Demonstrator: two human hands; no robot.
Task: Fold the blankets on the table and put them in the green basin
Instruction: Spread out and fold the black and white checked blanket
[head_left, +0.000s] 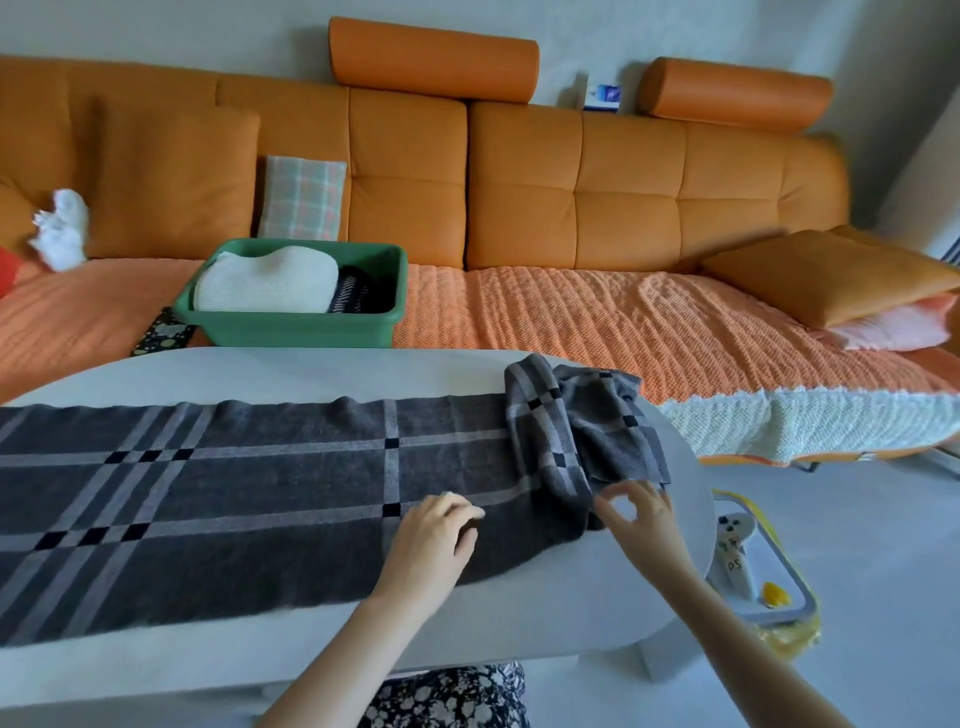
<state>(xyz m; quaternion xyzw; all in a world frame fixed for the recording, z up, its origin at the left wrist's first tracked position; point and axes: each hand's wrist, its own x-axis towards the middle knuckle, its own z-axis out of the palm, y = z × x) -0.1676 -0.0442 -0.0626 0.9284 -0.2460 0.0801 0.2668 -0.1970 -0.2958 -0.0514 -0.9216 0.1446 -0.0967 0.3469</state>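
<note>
Stretching along the wall behind the table (311, 369) is an orange sofa (623, 208), its seat under an orange knitted cover. The table itself is white with rounded ends and fills the near part of the view. A grey plaid blanket (260, 493) lies flat lengthways across the table top, running off the table's left end out of view. Toward the table's right end it is bunched into a loose, rumpled heap that hangs a little over the edge. Just beyond the table's far edge, left of its middle, a green basin (291, 327) sits on the sofa seat. In it lie a folded white blanket (265, 286) and, beside that on the right, a folded dark striped one (353, 293). Both bare forearms reach in from the table's near side toward its right end. The left hand (431, 545) lies knuckles up on the flat part of the plaid blanket, near the table's near edge. Its fingers are curled down and the thumb tucked in, pinching the cloth. The right hand (649, 519) hovers over the bare table top just below the rumpled heap, thumb and forefinger bent into a ring with their tips at the blanket's hanging corner. The hand is blurred, so I cannot tell whether it has hold of the fabric or only touches it.
</note>
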